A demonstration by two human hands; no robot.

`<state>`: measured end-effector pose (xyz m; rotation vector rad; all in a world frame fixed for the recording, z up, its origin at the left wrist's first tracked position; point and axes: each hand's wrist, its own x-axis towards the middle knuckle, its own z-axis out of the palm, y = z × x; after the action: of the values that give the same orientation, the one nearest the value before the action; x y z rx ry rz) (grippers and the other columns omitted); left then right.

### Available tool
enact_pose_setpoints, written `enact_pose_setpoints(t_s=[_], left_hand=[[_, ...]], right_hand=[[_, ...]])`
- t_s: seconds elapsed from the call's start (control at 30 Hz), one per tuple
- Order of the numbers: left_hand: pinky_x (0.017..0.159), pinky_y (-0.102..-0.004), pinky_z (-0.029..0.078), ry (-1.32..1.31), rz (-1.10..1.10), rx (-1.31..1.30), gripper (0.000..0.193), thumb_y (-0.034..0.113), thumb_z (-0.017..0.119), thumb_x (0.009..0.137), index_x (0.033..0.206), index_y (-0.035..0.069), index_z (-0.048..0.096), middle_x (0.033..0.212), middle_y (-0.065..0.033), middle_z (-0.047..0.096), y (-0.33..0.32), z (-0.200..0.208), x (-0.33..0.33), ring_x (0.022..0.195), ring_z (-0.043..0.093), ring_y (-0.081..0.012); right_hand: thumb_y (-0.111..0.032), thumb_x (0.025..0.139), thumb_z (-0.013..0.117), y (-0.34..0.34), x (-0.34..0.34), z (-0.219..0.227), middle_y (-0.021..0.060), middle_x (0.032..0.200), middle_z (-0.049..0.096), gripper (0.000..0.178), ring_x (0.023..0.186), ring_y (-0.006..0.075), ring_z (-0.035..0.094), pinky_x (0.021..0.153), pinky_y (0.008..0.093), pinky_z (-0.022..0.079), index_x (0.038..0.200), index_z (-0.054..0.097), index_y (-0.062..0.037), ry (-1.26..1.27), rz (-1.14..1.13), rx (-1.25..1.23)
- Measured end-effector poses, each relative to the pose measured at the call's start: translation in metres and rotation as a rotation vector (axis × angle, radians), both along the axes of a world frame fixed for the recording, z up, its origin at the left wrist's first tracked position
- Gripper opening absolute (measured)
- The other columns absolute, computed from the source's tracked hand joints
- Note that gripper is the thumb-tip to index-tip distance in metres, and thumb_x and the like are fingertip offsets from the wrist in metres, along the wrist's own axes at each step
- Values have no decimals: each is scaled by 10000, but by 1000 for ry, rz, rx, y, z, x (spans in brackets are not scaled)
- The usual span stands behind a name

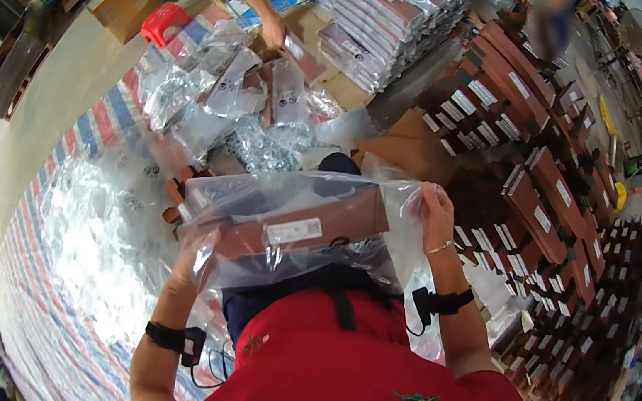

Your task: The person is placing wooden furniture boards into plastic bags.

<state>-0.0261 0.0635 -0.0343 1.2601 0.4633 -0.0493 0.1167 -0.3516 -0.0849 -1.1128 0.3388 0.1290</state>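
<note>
Across my lap lies a long brown board with a white label, inside a clear plastic bag. My right hand pinches the bag's loose edge at the right end, beyond the board. At the other end my left hand is closed on the bag, its fingers partly covered by the shiny film. The board slants, its right end higher in the picture. Just past its left end, more brown pieces stick out from under the bag.
Wrapped boards are stacked at the far middle. Many brown boards stand in piles to the right. Empty clear bags cover a striped sheet at left. Another person's hand touches a board near a red stool.
</note>
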Motion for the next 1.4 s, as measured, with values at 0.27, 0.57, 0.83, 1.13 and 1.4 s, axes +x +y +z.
enact_pose_setpoints(t_s=[0.27, 0.57, 0.83, 1.13, 1.4], left_hand=[[796, -347, 506, -16, 432, 9, 436, 329, 632, 849, 1197, 76, 560, 1155, -60, 600, 72, 56, -78, 1040, 584, -187], [844, -343, 505, -138, 908, 1, 380, 281, 618, 886, 1215, 100, 565, 1156, -57, 614, 101, 46, -162, 1041, 591, -193], [1027, -680, 307, -326, 839, -497, 409, 387, 565, 902, 1262, 195, 525, 1363, -68, 463, 19, 3, -158, 1306, 394, -257], [965, -446, 412, -232, 567, -555, 475, 393, 584, 866, 1213, 75, 521, 1227, -82, 568, -41, -21, -95, 1160, 524, -235], [948, -319, 410, -127, 587, -246, 422, 253, 658, 820, 1158, 26, 546, 1102, -58, 600, -24, -12, -97, 1070, 553, -159]], right_hand=[[-229, 889, 652, 40, 44, -36, 5, 771, 618, 150, 644, 111, 586, 533, 242, 480, 898, 619, -83, 156, -78, 99], [-238, 890, 645, 69, 75, -25, 39, 840, 652, 176, 690, 136, 614, 595, 269, 508, 976, 620, -87, 91, 181, 58], [-206, 939, 549, 232, -2, 20, 112, 1094, 649, 309, 1006, 223, 637, 896, 353, 495, 1220, 546, -78, 189, 1051, 327], [-146, 890, 638, 249, -49, 41, 86, 1307, 534, 520, 1207, 167, 506, 996, 298, 414, 1354, 432, -32, -28, 1845, 226], [-401, 891, 600, 174, 14, 20, 81, 1285, 515, 601, 1204, 267, 510, 974, 467, 436, 1351, 365, -95, 183, 1197, 343]])
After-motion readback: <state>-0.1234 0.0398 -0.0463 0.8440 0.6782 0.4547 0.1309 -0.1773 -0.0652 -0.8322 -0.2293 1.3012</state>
